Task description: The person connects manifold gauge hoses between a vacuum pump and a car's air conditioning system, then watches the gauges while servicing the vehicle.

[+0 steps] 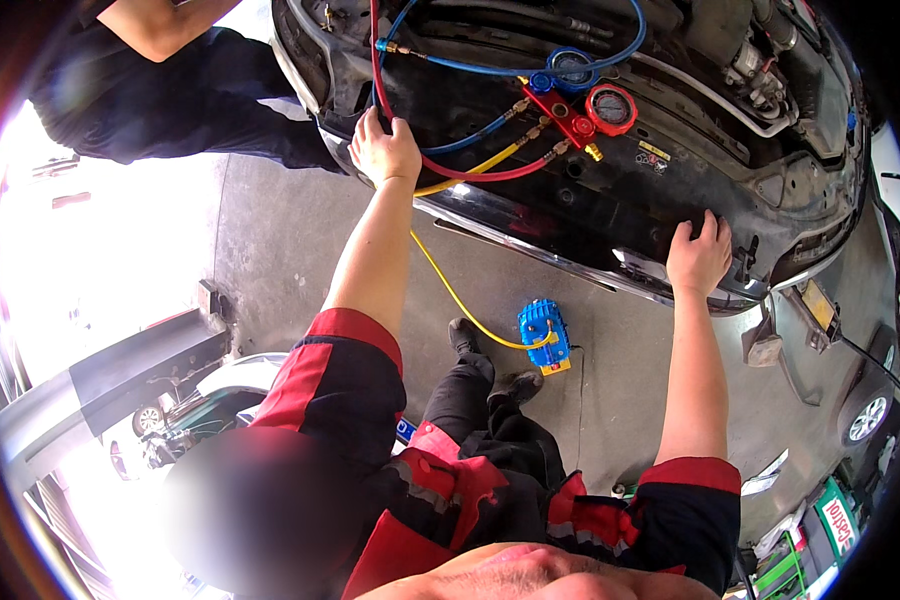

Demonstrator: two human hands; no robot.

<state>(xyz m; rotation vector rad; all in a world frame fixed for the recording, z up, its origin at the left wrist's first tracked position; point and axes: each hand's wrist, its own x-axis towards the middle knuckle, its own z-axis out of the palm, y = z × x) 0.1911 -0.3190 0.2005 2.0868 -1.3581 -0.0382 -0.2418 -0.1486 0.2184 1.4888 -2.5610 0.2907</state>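
My left hand (385, 152) rests on the front edge of the car's open engine bay (530, 205), fingers stretched forward. A red hose (490, 176) passes right by its fingertips; whether they touch is hard to tell. Farther right, my right hand (699, 258) lies on the same edge, fingers apart and holding nothing. Between and beyond them a manifold gauge set (560, 112) lies on the black front panel, with a blue gauge (572, 68) and a red gauge (611, 109). Blue (480, 135), yellow (495, 160) and red hoses join its fittings.
A blue pump (543, 330) stands on the floor by my shoes, joined to a yellow hose (450, 290). At the upper left is another person (170, 90) in dark trousers. A grey lift arm (140, 360) lies at left; a wheel (868, 418) shows at right.
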